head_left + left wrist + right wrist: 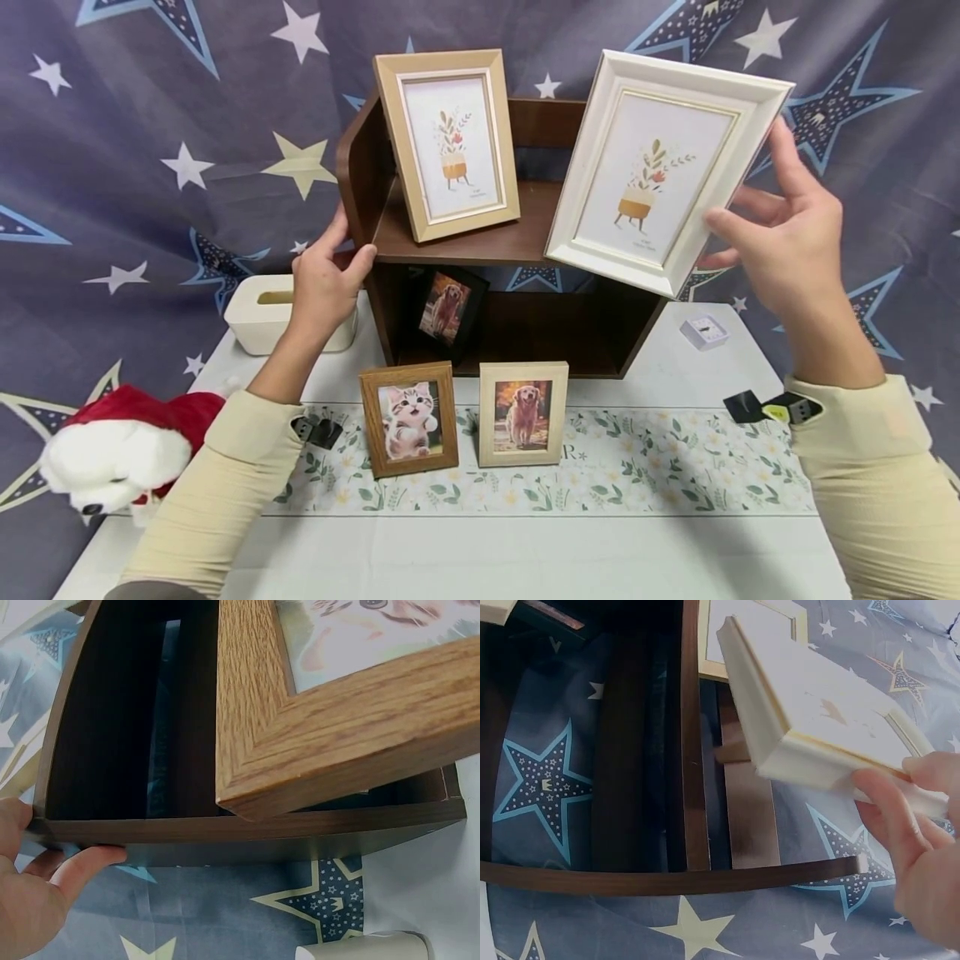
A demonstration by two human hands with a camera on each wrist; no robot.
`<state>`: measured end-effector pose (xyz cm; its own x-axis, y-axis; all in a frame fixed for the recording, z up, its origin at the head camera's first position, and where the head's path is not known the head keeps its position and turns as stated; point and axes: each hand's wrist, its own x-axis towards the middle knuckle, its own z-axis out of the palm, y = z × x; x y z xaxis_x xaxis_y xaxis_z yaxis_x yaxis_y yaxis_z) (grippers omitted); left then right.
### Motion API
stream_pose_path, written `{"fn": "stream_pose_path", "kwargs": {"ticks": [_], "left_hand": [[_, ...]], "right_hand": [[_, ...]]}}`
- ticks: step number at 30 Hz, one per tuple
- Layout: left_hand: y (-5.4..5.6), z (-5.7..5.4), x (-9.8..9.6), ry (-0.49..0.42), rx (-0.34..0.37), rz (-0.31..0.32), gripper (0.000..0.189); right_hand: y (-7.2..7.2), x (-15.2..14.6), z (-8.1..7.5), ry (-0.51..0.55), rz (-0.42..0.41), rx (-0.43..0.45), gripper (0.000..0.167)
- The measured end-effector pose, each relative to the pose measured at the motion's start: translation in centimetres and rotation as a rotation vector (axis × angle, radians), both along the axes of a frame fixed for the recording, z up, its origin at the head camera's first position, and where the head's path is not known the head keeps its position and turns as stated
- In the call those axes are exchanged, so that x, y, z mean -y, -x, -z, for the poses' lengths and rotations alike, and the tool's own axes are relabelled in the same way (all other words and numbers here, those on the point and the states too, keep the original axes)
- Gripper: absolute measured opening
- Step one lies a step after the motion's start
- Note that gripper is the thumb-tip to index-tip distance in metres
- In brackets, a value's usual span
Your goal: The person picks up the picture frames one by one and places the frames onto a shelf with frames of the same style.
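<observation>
My right hand (798, 221) holds a white picture frame (686, 242) by its right edge, thumb in front and fingers behind. The frame carries a potted-plant print and leans over the right part of a dark brown two-tier shelf (465, 250). At the shelf's left side my left hand (326, 271) grips the side panel, thumb on the front edge near the middle board. A tan picture frame (416, 167) with the same print stands on the upper tier at the left. On the lower tier is a black frame (468, 312) with a dog photo.
A brown wooden frame (367, 425) with a kitten picture and a cream frame (486, 417) with a dog photo stand before the shelf on a floral runner (645, 483). Left are a white tissue box (251, 325) and a plush dog (127, 454); right, a small clock (703, 332).
</observation>
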<state>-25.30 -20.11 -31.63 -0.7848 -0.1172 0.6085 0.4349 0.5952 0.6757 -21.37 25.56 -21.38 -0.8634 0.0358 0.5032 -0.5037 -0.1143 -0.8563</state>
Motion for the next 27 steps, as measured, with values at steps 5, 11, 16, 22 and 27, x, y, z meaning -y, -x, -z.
{"fn": "stream_pose_path", "kwargs": {"ticks": [5, 11, 16, 22, 27], "left_hand": [[0.1, 0.1, 0.0, -0.001, 0.001, 0.003, 0.063], [0.0, 0.0, 0.1, -0.001, 0.003, 0.005, 0.064], [0.0, 0.0, 0.1, 0.0, 0.003, 0.004, 0.065], [0.1, 0.0, 0.0, -0.018, 0.004, 0.013, 0.065], [0.1, 0.0, 0.1, -0.011, 0.005, 0.008, 0.065]], "right_hand": [[0.7, 0.4, -0.3, -0.056, 0.068, 0.05, 0.095], [1.5, 0.9, -0.8, -0.032, 0.086, 0.107, 0.094], [2.2, 1.3, -0.9, -0.028, 0.098, 0.134, 0.094], [2.8, 1.6, -0.9, 0.001, 0.098, 0.138, 0.096], [3.1, 2.0, -0.8, 0.018, 0.103, 0.124, 0.096]]}}
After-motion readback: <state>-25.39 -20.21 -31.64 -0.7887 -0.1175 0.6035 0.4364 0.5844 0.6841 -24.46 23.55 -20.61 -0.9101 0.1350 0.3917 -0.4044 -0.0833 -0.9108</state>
